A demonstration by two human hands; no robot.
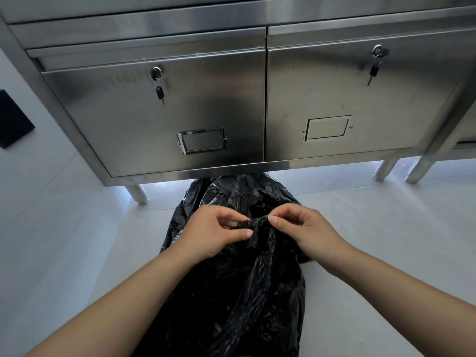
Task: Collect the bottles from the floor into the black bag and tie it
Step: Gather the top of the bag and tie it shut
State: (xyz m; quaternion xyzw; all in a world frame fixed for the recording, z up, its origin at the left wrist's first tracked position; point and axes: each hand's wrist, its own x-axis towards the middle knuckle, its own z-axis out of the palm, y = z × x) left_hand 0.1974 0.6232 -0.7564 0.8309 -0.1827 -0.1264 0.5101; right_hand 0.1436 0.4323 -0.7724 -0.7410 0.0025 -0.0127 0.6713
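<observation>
Knot work on the crinkled black plastic bag (231, 292), gathered shut so I cannot see what it holds.

My left hand (213, 233) and right hand (306, 230) each pinch the twisted black neck (258, 224) of the bag between thumb and fingertips, one on either side. The bag is glossy and wrinkled, lying on the pale tiled floor (373, 240) between my forearms, its far end tucked under the brushed steel cabinet (206, 99), whose two doors carry small dangling keys (160, 92).

Black bag (247, 279): crinkled glossy plastic. Cabinet (206, 104): brushed steel. Floor (360, 228): smooth tile.
</observation>
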